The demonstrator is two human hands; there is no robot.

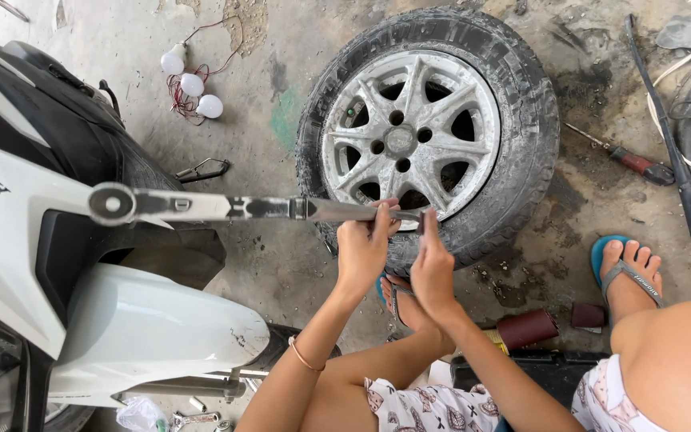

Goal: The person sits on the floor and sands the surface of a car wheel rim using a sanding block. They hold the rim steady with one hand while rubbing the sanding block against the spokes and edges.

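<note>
Left hand [364, 248] gripping ratchet wrench [225, 207] (held level), right hand [433, 268] touching handle, tyre [429, 132] beyond

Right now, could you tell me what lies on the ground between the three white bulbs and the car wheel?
In the head view, the stretch between the bulbs and the wheel is bare, stained concrete floor; the bulbs' red wires stay on their side.
</note>
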